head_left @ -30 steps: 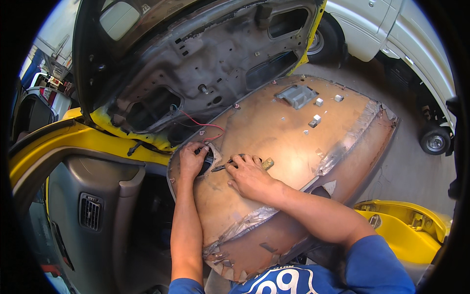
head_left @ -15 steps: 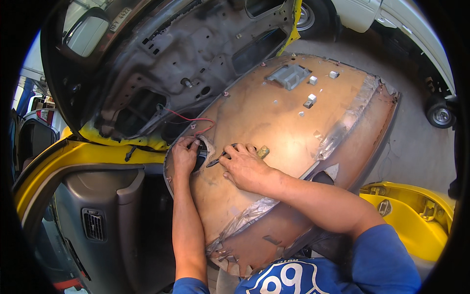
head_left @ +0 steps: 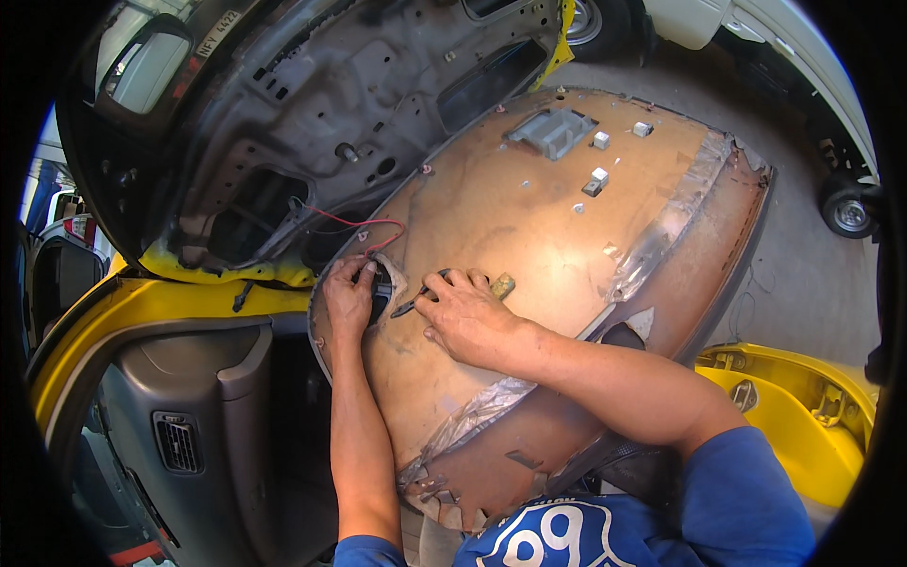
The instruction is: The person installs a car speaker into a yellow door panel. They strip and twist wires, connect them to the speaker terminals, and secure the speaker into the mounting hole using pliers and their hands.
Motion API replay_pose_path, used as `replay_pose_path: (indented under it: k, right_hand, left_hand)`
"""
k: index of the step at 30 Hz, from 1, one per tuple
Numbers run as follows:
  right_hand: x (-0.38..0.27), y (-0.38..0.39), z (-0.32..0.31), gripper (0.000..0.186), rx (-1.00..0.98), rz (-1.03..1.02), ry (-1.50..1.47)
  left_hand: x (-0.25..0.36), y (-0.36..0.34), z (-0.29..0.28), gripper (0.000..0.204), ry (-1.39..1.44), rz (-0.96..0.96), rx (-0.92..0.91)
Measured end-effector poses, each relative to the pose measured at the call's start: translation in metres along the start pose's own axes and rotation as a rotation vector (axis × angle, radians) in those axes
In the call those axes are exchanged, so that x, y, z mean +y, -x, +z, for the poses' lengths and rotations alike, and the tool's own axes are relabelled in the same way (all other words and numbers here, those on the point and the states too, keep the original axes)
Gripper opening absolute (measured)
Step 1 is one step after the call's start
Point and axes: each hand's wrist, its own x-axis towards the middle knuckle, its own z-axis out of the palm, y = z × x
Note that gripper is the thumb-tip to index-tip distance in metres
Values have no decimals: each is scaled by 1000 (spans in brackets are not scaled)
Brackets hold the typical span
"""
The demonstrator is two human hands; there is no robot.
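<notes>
A large tan-backed door trim panel (head_left: 529, 217) lies tilted in front of me, its back face up. My left hand (head_left: 350, 298) is at its left end, thumb and fingers closed at the rim of a dark opening (head_left: 381, 293). Torn backing material (head_left: 395, 276) stands up along that opening. My right hand (head_left: 465, 317) rests on the panel just to the right, fingers curled round a dark pointed tool (head_left: 404, 308). The tool's tip points at the opening; the rest is under my fingers. A yellowish-brown block-like piece (head_left: 504, 285) shows beyond my right fingers, possibly the tool's end.
Behind the panel stands an open car door (head_left: 312, 142) with bare inner metal. A red wire (head_left: 383, 223) runs from it to the panel near my left hand. The yellow door frame and dark dashboard (head_left: 179, 378) are at left. A yellow body part (head_left: 803, 406) is at right.
The view has shifted slightly, so the door and panel appear a little farther left and up. Both hands keep nearly the same places on the panel, the right still gripping the tool.
</notes>
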Motion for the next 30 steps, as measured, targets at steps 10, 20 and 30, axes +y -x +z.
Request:
replay_pose_path:
  k: [10, 20, 30]
  right_hand:
    - [-1, -1, -3, 41, -19, 14, -10]
    - [13, -12, -19, 53, 62, 92, 84]
    - [11, -23, -9, 26, 49, 152, 103]
  left_hand:
    - [-4, 3, -3, 19, 38, 69, 74]
    - [-5, 6, -25, 26, 199, 3, 163]
    - [-4, 12, 0, 22, 67, 39, 33]
